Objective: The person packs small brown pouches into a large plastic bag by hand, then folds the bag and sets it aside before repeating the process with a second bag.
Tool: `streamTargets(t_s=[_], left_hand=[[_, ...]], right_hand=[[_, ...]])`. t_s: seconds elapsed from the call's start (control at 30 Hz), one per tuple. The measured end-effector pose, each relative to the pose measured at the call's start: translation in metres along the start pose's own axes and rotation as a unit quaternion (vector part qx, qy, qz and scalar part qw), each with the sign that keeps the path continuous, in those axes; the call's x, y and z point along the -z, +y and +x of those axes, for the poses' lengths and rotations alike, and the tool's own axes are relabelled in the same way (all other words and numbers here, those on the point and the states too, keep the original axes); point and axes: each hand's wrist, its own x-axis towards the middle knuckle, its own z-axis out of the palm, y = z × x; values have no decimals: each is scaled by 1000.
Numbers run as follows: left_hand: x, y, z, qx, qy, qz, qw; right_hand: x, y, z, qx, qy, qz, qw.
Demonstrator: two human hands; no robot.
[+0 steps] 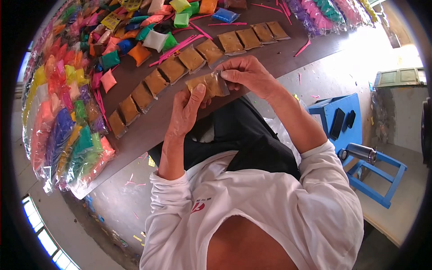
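Bright packets [58, 135]: heaped along the table [148, 126] at far left.
Brown row [180, 67]: filled packets lying side by side (a slanting line).
Left hand [184, 112]: closed on the packet's lower left corner, thumb on it.
Packet [209, 85]: brown powder in clear plastic, held over the table edge.
Right hand [247, 74]: fingertips pinched onto its upper right edge.
Blue stool [342, 119]: well apart, right.

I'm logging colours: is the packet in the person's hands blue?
No, the packet between the left hand and right hand holds brown powder, like the brown row on the table.
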Motion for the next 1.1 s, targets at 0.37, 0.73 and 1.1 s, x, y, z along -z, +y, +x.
streamTargets(t_s=[0.37, 0.73, 1.1], left_hand=[[2, -4, 0, -5, 0, 11, 1000], [0, 0, -1, 5, 13, 17, 1000], [0, -3, 1, -1, 14, 16, 1000]], right_hand=[[-3, 6, -4, -2, -42, 105, 994], [-3, 11, -5, 12, -40, 121, 992], [-5, 12, -6, 2, -9, 98, 995]])
